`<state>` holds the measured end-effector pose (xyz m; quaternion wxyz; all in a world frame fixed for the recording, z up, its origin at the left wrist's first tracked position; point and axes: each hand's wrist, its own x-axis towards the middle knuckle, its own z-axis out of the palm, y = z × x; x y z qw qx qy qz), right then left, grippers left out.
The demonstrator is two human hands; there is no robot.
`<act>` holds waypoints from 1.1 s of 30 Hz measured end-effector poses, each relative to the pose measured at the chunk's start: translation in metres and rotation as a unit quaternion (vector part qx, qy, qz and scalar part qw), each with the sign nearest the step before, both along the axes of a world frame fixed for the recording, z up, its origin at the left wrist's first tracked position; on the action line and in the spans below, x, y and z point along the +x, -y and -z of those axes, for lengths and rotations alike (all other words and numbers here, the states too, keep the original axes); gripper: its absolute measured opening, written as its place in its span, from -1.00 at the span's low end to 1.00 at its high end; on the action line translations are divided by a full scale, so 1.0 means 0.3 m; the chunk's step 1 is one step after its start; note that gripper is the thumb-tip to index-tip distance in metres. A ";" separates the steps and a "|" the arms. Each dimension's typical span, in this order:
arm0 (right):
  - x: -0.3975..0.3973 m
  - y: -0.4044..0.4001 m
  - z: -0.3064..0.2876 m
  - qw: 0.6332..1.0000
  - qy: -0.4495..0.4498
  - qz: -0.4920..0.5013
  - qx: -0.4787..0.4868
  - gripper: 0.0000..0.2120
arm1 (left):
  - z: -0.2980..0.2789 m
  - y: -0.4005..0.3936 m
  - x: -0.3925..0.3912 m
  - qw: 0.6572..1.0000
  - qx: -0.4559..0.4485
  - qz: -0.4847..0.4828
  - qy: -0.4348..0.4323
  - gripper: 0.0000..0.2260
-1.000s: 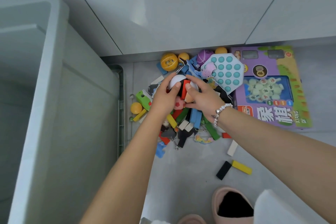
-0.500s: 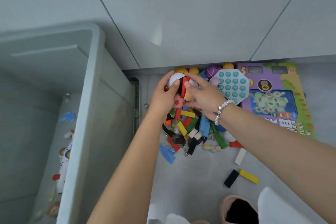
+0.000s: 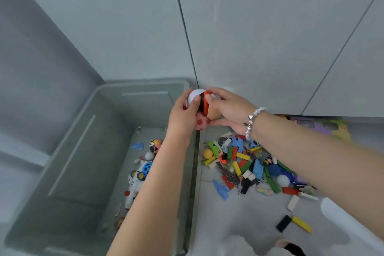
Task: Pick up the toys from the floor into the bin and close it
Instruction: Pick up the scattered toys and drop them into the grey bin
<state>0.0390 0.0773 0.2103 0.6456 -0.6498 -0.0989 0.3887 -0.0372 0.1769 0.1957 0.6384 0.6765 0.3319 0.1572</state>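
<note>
My left hand [image 3: 184,117] and my right hand [image 3: 230,110] together cup a handful of toys [image 3: 202,108]: a white ball, red and black blocks, a pink ball and an orange ball. The handful is held above the right rim of the open grey bin [image 3: 192,164]. Several toys [image 3: 143,169] lie on the bin's floor, among them a white toy car and a painted ball. A pile of coloured blocks and balls [image 3: 245,164] lies on the floor right of the bin, partly hidden by my right forearm.
A purple game box [image 3: 324,128] lies by the wall at the right. A black block and a yellow block [image 3: 294,223] lie apart near a pink slipper [image 3: 288,246]. Grey cabinet panels [image 3: 249,27] rise behind the pile.
Both hands lifted the handful of toys off the pile and carried it left, up over the bin's right rim. My view swung left, showing more of the bin's inside.
</note>
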 end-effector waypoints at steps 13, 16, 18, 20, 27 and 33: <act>-0.330 -0.147 0.054 0.942 0.174 -0.277 -0.078 -0.58 | 0.071 -0.065 -0.490 0.985 -0.027 -0.139 -0.101 -0.59; -0.337 -0.125 0.072 0.910 0.269 -0.295 -0.113 -0.62 | 0.094 -0.028 -0.508 0.984 -0.028 -0.146 -0.102 -0.62; -0.336 -0.103 0.082 0.912 0.285 -0.276 -0.110 -0.65 | 0.091 -0.006 -0.500 0.985 -0.013 -0.146 -0.094 -0.65; -0.327 -0.075 0.094 0.913 0.304 -0.252 -0.105 -0.69 | 0.081 0.018 -0.485 0.988 0.007 -0.138 -0.072 -0.66; -0.243 0.028 0.165 0.933 0.312 -0.135 -0.119 -0.78 | 0.056 0.130 -0.345 0.995 0.070 -0.071 -0.004 -0.76; -0.101 0.097 0.211 0.942 0.295 -0.052 -0.153 -0.81 | 0.119 0.209 -0.156 0.994 0.078 -0.032 -0.072 -0.76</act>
